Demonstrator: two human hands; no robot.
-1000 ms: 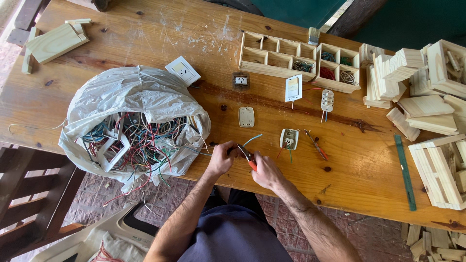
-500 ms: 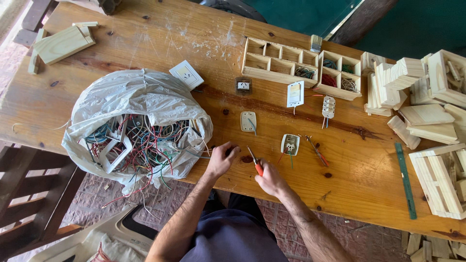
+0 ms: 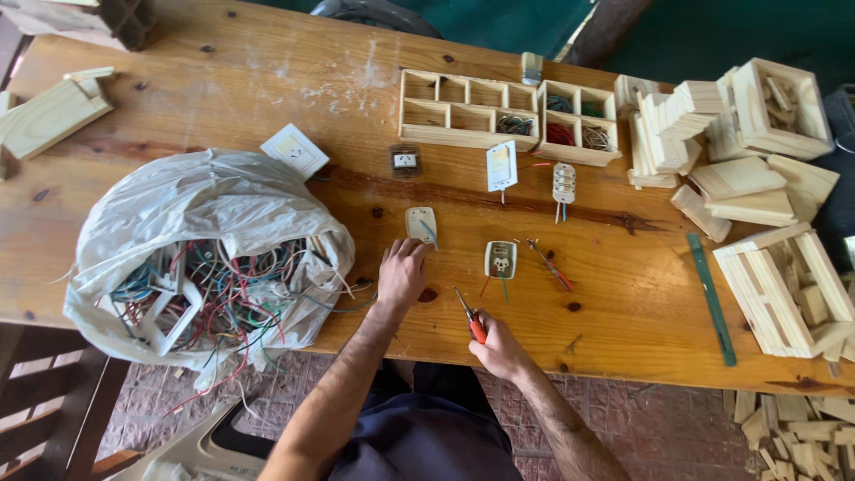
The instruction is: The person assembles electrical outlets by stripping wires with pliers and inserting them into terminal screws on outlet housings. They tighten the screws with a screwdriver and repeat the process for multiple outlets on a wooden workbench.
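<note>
My left hand rests flat, fingers loose, touching a small white switch module on the wooden table. My right hand clenches red-handled pliers, tips pointed toward it, ready for gripping wires.

The right hand covered most of the red-handled pliers, so only the jaws and a strip of red grip showed, and what the jaws met was too small to tell. The left hand reached the lower edge of the small white switch plate; whether the fingertips touched it could not be told. Most of the tangled wires lay hidden inside the white plastic bag. The contents of the wooden compartment tray were too small to identify beyond coloured coils. The wooden crate at the right was partly cut by the frame edge, as were both forearms below.
</note>
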